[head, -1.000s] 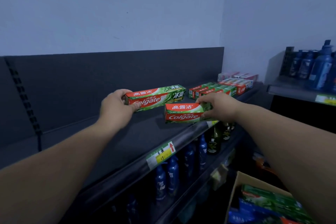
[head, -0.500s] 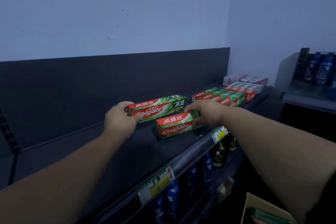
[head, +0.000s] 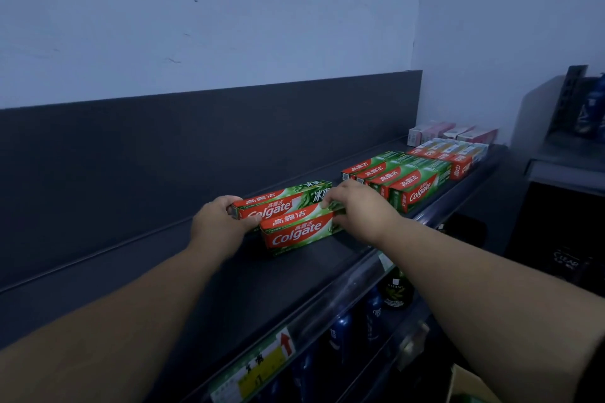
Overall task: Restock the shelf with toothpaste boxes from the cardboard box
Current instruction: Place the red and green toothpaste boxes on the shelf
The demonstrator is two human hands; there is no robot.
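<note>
On shelf [head: 229,288], left hand [head: 217,222] gripping left end of rear toothpaste box [head: 281,201], fingers curling round it; front toothpaste box [head: 299,229] lying against it, right hand [head: 360,213] fingers curling over its right end; row of boxes [head: 402,180] sitting further right.

We see two bare arms, uncovered from wrist to the frame's edge: the left forearm [head: 131,321] and the right forearm [head: 474,278]. The left hand [head: 217,227] and right hand [head: 361,211] are bare too. A dark strip [head: 600,376] edges the right arm's upper end, perhaps a sleeve; we cannot tell.
</note>
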